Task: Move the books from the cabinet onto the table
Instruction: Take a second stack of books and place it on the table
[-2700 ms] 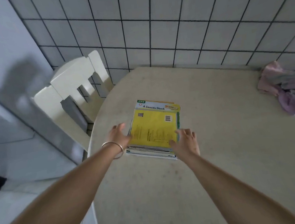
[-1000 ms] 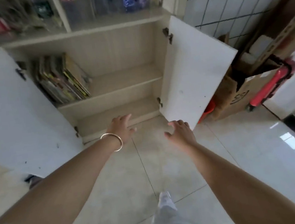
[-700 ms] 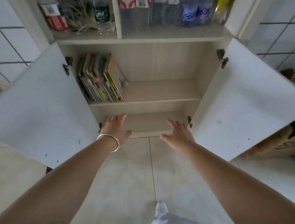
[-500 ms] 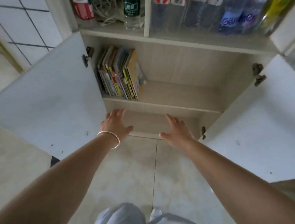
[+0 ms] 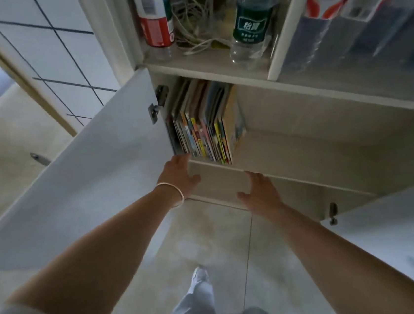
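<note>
— Books (image 5: 206,126)?
— Standing upright at the left end of the cabinet (image 5: 301,130) shelf, against the side wall, doors hanging open.
— Hands?
— Left hand (image 5: 178,177) is reaching just below the books, fingers loose, grasping nothing. Right hand (image 5: 257,192) is hovering spread before the shelf's front edge, holding nothing.

Books (image 5: 205,128): multicoloured spines, yellow-orange cover. Cabinet (image 5: 302,143): pale wood-grain, white doors. Bracelet (image 5: 176,192): silver.
</note>
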